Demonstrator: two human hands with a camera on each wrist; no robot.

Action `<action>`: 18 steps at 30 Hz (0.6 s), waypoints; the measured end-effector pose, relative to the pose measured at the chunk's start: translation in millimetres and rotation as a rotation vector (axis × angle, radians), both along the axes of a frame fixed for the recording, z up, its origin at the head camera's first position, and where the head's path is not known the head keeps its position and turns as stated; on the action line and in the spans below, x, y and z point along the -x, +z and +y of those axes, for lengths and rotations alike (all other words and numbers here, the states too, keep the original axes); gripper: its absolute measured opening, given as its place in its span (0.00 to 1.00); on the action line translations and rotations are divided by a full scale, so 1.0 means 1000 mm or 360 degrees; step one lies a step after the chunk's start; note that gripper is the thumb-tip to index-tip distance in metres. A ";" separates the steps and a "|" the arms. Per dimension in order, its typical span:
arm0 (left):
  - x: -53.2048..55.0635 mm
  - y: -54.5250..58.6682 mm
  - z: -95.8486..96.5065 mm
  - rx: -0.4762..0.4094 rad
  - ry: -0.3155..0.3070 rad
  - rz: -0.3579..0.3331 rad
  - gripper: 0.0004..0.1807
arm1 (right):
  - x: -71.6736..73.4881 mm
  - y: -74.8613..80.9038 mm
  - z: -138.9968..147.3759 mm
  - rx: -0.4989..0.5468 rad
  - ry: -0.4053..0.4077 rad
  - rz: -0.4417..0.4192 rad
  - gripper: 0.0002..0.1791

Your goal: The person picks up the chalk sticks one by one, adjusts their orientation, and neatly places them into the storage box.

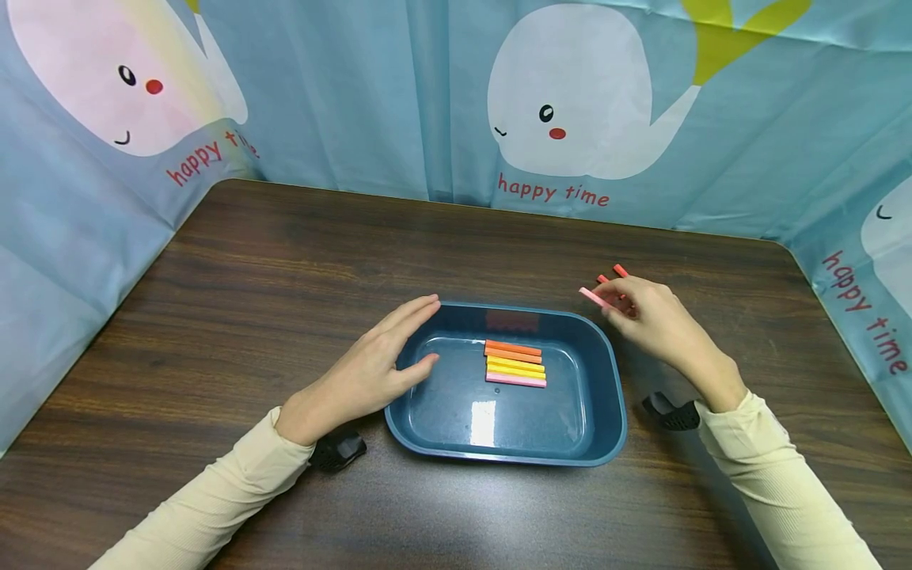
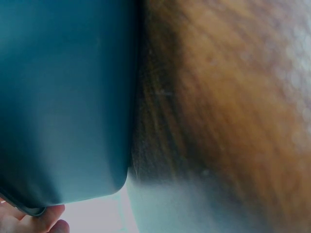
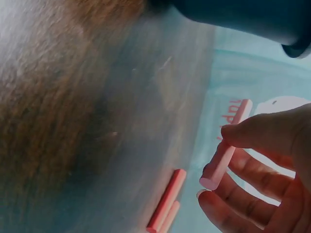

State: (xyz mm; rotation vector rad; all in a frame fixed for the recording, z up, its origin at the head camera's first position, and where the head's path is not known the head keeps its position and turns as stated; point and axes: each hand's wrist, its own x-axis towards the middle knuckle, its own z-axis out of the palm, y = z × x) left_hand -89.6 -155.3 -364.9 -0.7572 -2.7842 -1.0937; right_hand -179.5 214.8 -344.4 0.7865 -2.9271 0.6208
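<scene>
A pink chalk stick (image 1: 590, 298) is pinched between the thumb and fingers of my right hand (image 1: 659, 323), just past the right end of a blue plastic tray (image 1: 614, 404). The right wrist view shows the same pink chalk (image 3: 224, 158) held slantwise above the table. Two reddish chalk sticks (image 1: 621, 271) lie beyond that hand, partly hidden by it. Inside the tray, orange chalks (image 1: 513, 347), yellow chalks (image 1: 516, 366) and a pink one lie side by side in a row. With fingers extended and thumb apart, my left hand (image 1: 363, 372) rests at the tray's left rim.
The tray stands on a dark wood-grain table (image 1: 235, 317). A light blue curtain (image 1: 370, 103) printed with whales hangs along the table's back and sides. Black wrist devices (image 1: 338, 451) sit under both forearms. In the left wrist view the tray's outer wall (image 2: 73, 107) fills the left side.
</scene>
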 end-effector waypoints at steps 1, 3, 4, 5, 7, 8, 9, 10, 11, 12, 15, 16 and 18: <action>0.000 0.000 0.000 -0.0002 -0.0002 0.0001 0.37 | -0.002 0.001 0.000 0.0011 0.0003 0.0022 0.14; 0.000 0.000 0.000 -0.0005 -0.0003 0.0005 0.37 | -0.004 0.003 0.000 0.0028 0.0008 0.0051 0.13; 0.000 0.000 0.000 -0.0006 -0.0005 0.0006 0.37 | -0.005 0.004 0.001 0.0036 0.0012 0.0063 0.13; 0.000 0.000 0.000 -0.0008 -0.0006 0.0007 0.37 | -0.007 0.005 0.001 0.0038 0.0013 0.0070 0.13; 0.000 0.000 0.000 -0.0007 -0.0006 0.0009 0.36 | -0.009 0.007 0.001 0.0042 0.0017 0.0082 0.13; 0.000 0.000 0.000 -0.0005 -0.0005 0.0009 0.36 | -0.010 0.007 0.001 0.0046 0.0019 0.0083 0.13; 0.000 0.000 0.000 -0.0003 -0.0005 0.0010 0.36 | -0.011 0.008 0.000 0.0048 0.0021 0.0085 0.14; 0.000 0.000 0.000 -0.0002 -0.0003 0.0008 0.36 | -0.012 0.009 0.000 0.0049 0.0024 0.0090 0.14; 0.000 -0.001 0.000 0.0001 -0.0001 0.0007 0.36 | -0.013 0.010 0.000 0.0050 0.0027 0.0096 0.14; 0.000 -0.001 0.000 0.0004 0.0000 0.0007 0.36 | -0.014 0.010 0.000 0.0052 0.0031 0.0100 0.14; 0.000 -0.001 0.000 0.0009 0.0002 0.0003 0.36 | -0.017 0.013 -0.001 0.0051 0.0039 0.0114 0.15; 0.000 -0.001 0.000 0.0009 0.0002 0.0003 0.36 | -0.018 0.013 -0.001 0.0051 0.0041 0.0120 0.15; 0.000 -0.001 0.000 0.0011 0.0002 0.0007 0.36 | -0.020 0.015 -0.001 0.0055 0.0047 0.0130 0.15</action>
